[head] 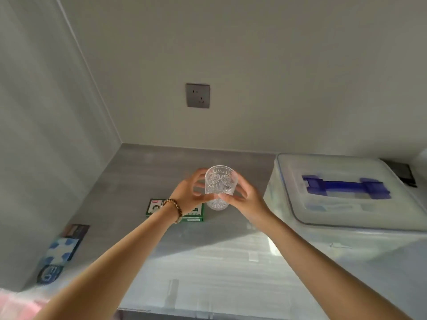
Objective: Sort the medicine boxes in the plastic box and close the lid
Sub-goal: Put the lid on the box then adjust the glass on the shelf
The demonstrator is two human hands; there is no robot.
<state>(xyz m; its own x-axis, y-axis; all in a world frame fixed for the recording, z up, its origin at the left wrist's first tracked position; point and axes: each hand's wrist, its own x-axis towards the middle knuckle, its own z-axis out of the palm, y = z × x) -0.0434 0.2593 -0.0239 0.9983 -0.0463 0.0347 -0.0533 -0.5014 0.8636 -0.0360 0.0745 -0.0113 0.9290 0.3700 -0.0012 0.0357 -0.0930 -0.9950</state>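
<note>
green box (193,217) partly behind left hand (188,192), plastic box (346,245) cut off right

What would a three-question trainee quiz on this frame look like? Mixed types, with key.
1. True or false: the lid is off the plastic box.
2. What do the left hand and right hand hold? A) glass B) pill bottle C) phone
3. Fill in: the green medicine box lies on the counter to the ___ of the plastic box.
Key: 1 false, the lid sits on it; 2 A; 3 left.

Translucent plastic box (346,250) at right, lid (288,181) on — green medicine box (194,214) flat, centre.
</note>
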